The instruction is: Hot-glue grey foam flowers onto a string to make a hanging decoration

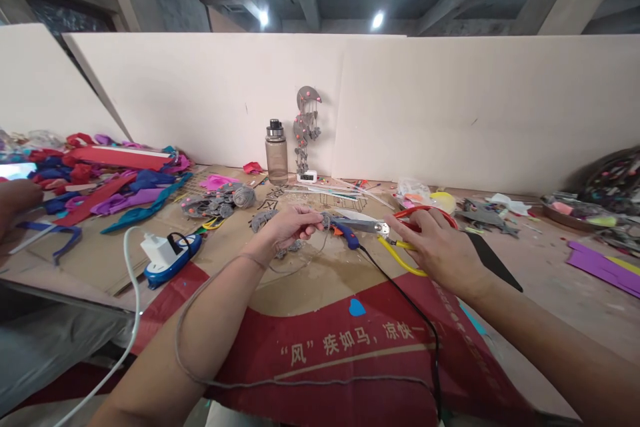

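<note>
My left hand is closed in a pinch on grey yarn over the middle of the board. A loose strand of the yarn loops round my left wrist and forearm and trails across the front. My right hand grips a pair of scissors, whose blades point left and reach close to my left fingertips. One red handle loop shows by my right fingers, and a yellow handle lies below them. Behind and below the blades rests a blue glue gun with an orange trigger and black cord. Small grey pieces lie partly hidden behind my left hand.
A water bottle stands at the back beside a hanging grey moon ornament. At left are a blue power strip, a ball of grey yarn and colourful fabric scraps. Another person's hand shows at far left.
</note>
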{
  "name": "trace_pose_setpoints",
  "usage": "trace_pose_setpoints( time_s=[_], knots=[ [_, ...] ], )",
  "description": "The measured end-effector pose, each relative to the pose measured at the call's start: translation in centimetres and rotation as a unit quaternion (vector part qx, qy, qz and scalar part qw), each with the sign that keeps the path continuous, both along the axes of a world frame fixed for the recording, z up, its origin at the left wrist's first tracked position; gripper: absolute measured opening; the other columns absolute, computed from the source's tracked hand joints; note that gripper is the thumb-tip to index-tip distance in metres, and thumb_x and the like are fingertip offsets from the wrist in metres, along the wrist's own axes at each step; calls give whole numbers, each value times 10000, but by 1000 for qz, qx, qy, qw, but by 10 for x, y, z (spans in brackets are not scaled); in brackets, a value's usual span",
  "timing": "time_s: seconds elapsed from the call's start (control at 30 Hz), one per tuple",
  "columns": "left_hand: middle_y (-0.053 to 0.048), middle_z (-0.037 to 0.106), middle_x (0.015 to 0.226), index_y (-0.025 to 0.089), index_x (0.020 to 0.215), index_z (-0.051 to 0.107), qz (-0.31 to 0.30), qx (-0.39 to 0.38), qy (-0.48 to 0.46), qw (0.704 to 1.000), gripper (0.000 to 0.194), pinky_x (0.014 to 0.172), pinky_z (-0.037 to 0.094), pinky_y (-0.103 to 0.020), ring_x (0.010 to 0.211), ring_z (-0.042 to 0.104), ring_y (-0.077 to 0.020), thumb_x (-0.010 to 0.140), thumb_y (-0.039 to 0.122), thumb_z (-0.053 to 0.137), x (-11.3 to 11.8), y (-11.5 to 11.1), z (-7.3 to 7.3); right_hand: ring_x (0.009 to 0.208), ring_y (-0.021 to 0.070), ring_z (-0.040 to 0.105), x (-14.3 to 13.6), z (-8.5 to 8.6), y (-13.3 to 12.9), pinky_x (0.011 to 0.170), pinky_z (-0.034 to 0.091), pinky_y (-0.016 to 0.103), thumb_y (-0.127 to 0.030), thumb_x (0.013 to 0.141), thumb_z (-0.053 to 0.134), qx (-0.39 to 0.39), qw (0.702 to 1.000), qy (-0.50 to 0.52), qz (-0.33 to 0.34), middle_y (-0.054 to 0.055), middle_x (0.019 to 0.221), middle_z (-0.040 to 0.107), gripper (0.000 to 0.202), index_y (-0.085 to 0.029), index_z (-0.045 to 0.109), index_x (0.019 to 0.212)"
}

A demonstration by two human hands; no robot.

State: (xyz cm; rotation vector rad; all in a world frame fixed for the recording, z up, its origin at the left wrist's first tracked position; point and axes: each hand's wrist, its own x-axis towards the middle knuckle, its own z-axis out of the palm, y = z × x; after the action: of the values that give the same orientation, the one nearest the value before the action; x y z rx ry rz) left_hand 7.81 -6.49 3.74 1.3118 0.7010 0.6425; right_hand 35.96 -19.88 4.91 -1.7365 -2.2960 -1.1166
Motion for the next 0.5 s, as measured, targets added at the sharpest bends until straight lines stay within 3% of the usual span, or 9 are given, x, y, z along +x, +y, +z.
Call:
trace_pose_setpoints(
  time_s=[0.5],
  knots=[
    [23, 482, 437, 116, 592, 653, 6, 16, 21, 1000, 290, 353, 251, -171, 357, 355, -30, 616, 376, 779, 2, -1, -1, 917, 258, 462, -4, 7, -2, 695, 397, 333, -124, 858, 479, 14, 999, -22, 18, 119, 996, 582, 544, -334, 487, 1360]
  ],
)
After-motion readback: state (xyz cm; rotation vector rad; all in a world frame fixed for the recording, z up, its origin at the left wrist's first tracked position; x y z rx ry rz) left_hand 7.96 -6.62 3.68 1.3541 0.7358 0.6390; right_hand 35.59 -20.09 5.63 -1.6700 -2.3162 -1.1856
